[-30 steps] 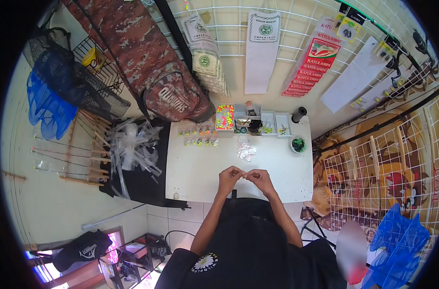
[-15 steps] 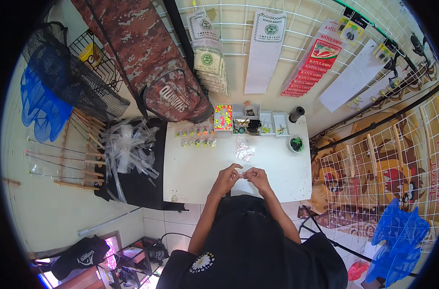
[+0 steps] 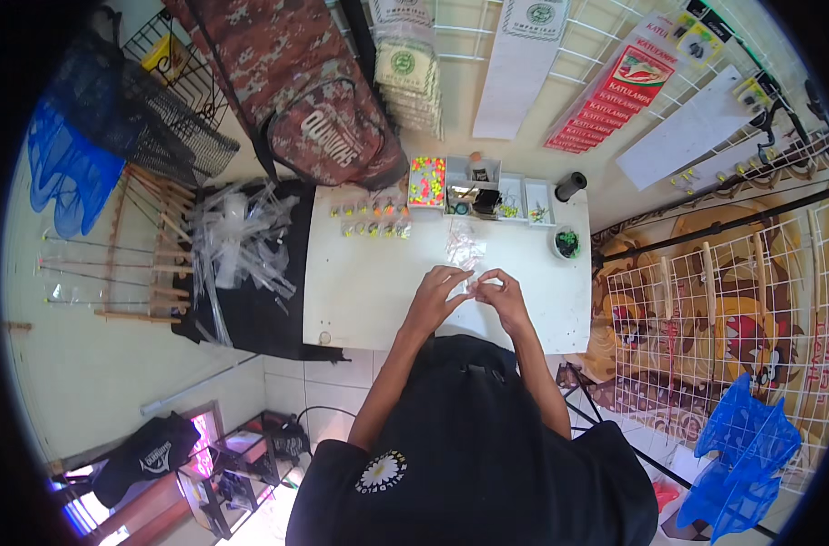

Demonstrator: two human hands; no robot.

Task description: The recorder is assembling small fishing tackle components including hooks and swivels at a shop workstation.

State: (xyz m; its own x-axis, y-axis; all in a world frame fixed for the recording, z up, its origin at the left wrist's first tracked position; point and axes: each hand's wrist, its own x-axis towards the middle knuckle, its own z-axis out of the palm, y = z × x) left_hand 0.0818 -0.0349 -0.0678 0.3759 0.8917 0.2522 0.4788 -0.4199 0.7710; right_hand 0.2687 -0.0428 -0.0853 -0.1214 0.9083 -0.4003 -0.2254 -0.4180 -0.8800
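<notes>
Over the near middle of the white table [image 3: 369, 314], my left hand [image 3: 434, 297] and my right hand [image 3: 504, 298] meet, fingertips almost touching. Both are closed in a pinch around something tiny and pale, too small and blurred to name. Just beyond the fingertips lies a little pile of clear plastic packets [image 3: 466, 244] with reddish marks. To the left of that pile, small clear packets [image 3: 375, 230] holding bright yellow and orange pieces are laid out in two rows.
At the table's back stand a box of multicoloured beads [image 3: 427, 181], white compartment trays [image 3: 538, 202], a dark cylinder [image 3: 571, 186] and a white cup with green contents [image 3: 566, 241]. Crumpled clear plastic [image 3: 237, 246] lies left on black cloth. A camouflage bag [image 3: 328, 136] leans behind.
The whole view has shifted, so the table and wall goods sit higher in the picture. My fingers have changed position slightly, with both hands still together at the small pale thing.
</notes>
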